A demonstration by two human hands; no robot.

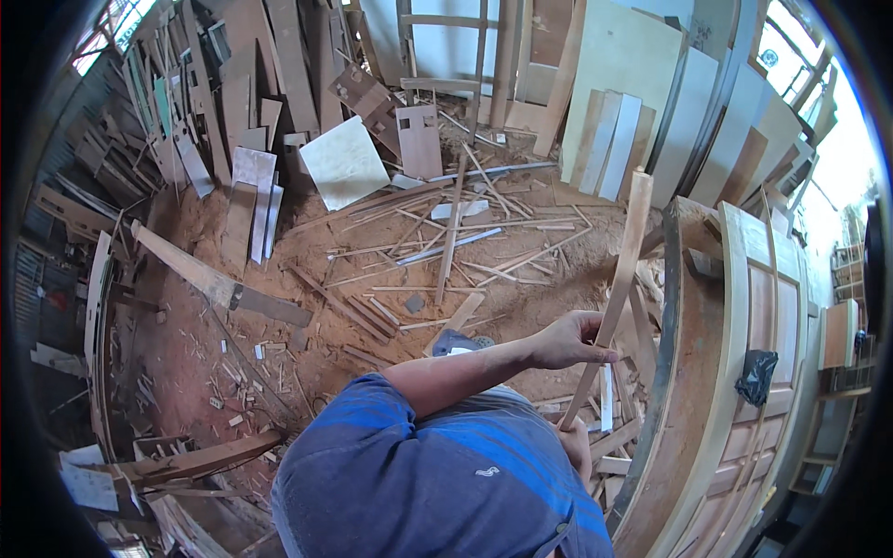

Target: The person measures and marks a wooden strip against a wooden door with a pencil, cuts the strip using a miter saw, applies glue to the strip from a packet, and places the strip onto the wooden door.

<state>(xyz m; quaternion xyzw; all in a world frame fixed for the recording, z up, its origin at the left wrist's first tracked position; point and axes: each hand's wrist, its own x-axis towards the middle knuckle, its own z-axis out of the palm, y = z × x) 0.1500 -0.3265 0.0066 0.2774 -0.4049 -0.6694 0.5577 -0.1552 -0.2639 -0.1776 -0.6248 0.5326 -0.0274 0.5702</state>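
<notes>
My left hand (572,339) reaches across my body and grips a long, narrow strip of light wood (625,256), held slanting up and away toward the right. My right hand (575,445), lower and partly hidden by my body, is wrapped round the lower part of the same strip. Just right of it stands a long wooden bench or beam (674,372), with a panelled wooden door (749,432) beside it and a black plastic bag (755,377) on the door. More offcuts (614,465) lie below the strip.
Scattered sticks and offcuts (446,242) cover the dusty floor ahead. Boards and panels lean along the back and left (251,102) and at the back right (623,56). A long plank (195,270) lies at the left, and more timber (186,470) is at the lower left.
</notes>
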